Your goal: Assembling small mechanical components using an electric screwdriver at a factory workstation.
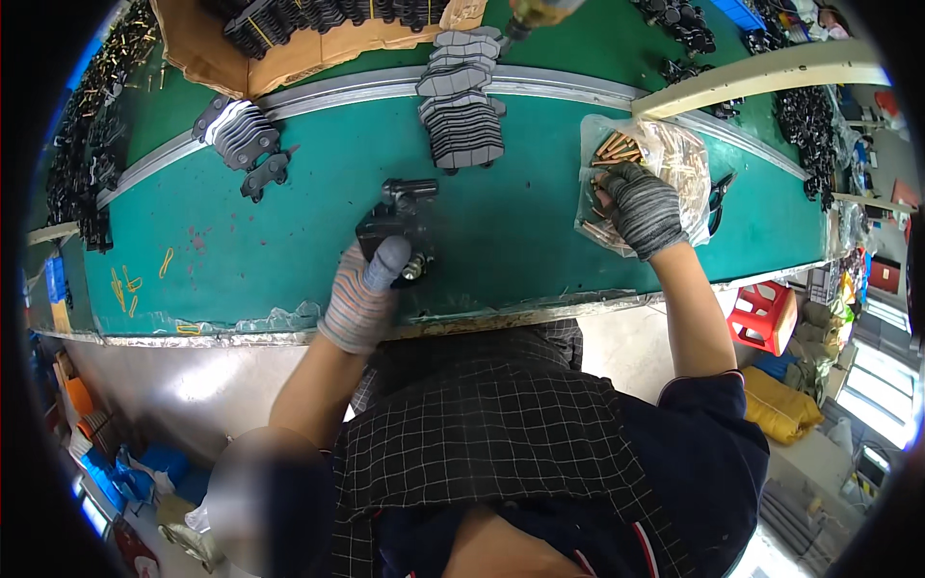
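My left hand (362, 294), in a light striped knit glove, is closed around a black brake caliper (397, 223) above the green table, its thumb lying over the near side. Motion smears the caliper's right edge. In a dark grey striped glove, my right hand (646, 207) rests at a clear plastic bag (689, 159) of copper-coloured pins (617, 148). Its fingers curl down among the pins; whatever they pinch is hidden. Between and beyond the hands lies a row of grey brake pads (466, 135), with a second group of brake pads (241, 133) farther left.
Black-handled pliers or scissors (719, 202) lie right of the bag. A cardboard box (207, 58) of black parts stands beyond the metal rail (356, 90). A power tool's tip (525, 21) hangs at the top. Yellow bands (166, 261) lie at left; a red stool (761, 316) stands right.
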A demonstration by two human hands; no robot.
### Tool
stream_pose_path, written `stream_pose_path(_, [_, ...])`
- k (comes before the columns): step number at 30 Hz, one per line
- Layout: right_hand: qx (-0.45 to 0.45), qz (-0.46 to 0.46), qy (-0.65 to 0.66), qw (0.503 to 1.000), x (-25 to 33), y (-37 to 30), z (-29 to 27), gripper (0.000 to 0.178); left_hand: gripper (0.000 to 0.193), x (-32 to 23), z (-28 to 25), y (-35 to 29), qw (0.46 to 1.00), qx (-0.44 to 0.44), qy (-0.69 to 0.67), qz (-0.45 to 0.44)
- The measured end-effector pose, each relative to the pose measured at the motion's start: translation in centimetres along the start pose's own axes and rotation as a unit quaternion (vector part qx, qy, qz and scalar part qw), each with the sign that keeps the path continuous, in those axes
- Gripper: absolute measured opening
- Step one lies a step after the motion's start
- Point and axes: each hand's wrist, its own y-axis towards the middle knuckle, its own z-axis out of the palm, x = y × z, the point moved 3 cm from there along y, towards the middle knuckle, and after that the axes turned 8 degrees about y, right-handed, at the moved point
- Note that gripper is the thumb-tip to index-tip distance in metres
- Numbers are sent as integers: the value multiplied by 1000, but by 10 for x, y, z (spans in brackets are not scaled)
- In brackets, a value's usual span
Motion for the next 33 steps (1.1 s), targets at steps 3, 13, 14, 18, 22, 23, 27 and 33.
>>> stream_pose_path(3, [19, 20, 23, 999, 0, 7, -6, 18, 77, 3, 11, -13, 1000, 10, -10, -17])
stream_pose_path(13, [48, -65, -86, 993, -25, 37, 2, 17, 89, -23, 22, -29, 994, 5, -94, -55])
stream_pose_path(14, [43, -79, -77, 993, -10, 40, 3, 17, 87, -22, 17, -28, 987, 36, -138, -78])
stream_pose_path(18, [-30, -33, 274, 961, 77, 26, -35, 16, 85, -20, 13, -32, 969, 60, -208, -118])
stream_pose_path(22, [-8, -158, 315, 936, 164, 37, -55, 16, 88, -29, 14, -36, 983, 26, -135, -124])
stream_pose_path(23, [-10, -179, 281, 943, 172, 38, -55, 16, 88, -38, 16, -38, 986, 48, -123, -105])
stream_pose_path(27, [-15, -269, 142, 953, 196, 43, -52, 15, 89, -29, 30, -36, 989, -37, -128, -67])
stream_pose_path(33, [-85, -308, 256, 913, 204, 61, -75, 19, 90, 0, 6, -33, 968, 62, -215, -115])
